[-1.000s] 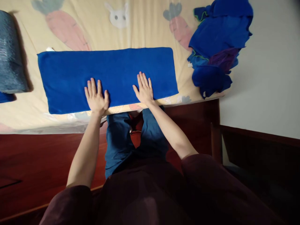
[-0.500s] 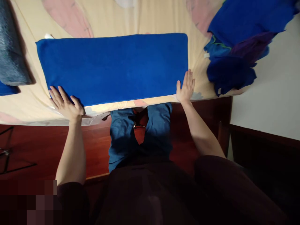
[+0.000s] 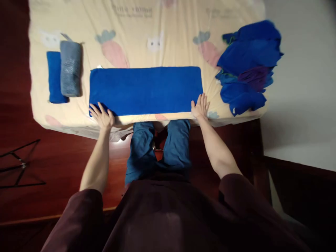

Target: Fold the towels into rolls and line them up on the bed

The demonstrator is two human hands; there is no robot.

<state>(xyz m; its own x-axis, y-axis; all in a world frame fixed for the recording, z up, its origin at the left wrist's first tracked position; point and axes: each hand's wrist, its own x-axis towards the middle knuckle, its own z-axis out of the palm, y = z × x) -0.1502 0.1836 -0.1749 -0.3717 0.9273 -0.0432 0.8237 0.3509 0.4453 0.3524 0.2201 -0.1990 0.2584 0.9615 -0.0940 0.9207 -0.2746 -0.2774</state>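
A bed (image 3: 170,54) in a cream sheet (image 3: 39,110) printed with carrots (image 3: 114,53) stretches across 12 o'clock. A plain pale wall (image 3: 301,84) rises at 3 o'clock. Glossy reddish-brown floor (image 3: 63,168) shows from 8 to 10 o'clock, with a thin black stand (image 3: 23,165) near 9. Towards 4 o'clock sits a dark shape (image 3: 309,196), perhaps furniture, too shadowed to tell. The light falls brightest over the bed.

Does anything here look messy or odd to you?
Nothing looks spilled or damaged. The crumpled heap of cloths on the right stands out: it looks untidy because the blue cloth, with the left hand and right hand at its near corners, lies flat, and the gray bundle and blue bundle look compact.
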